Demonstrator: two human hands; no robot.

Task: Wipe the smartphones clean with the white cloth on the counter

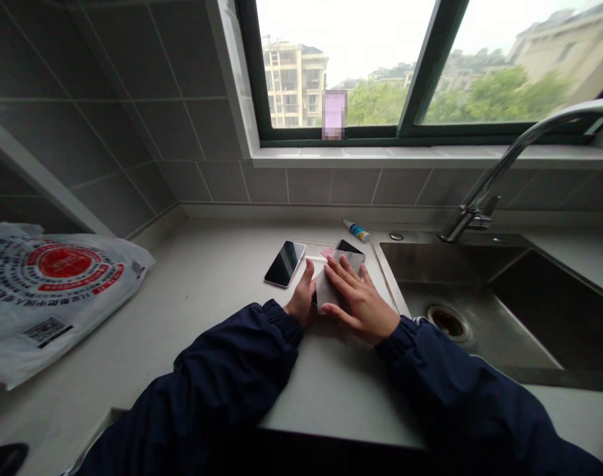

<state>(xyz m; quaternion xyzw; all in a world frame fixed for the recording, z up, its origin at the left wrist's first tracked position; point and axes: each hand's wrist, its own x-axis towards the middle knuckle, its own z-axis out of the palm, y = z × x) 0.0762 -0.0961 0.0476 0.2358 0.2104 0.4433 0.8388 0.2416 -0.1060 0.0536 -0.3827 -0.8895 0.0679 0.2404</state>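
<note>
Head view: right hand (363, 297) on grey sheet (322, 294); bag (58, 311) lettering unreadable.

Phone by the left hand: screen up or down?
Screen up: the smartphone lies flat, glossy black glass facing upward, beside the left hand.

Glossy phone glass (284, 263), brushed steel sink (445, 261), crinkled plastic bag (58, 304)

Left hand (301, 294) stands on its edge, right hand (361, 299) lies flat right beside it with fingers spread, navy sleeves (237, 350) down to the wrists
</note>
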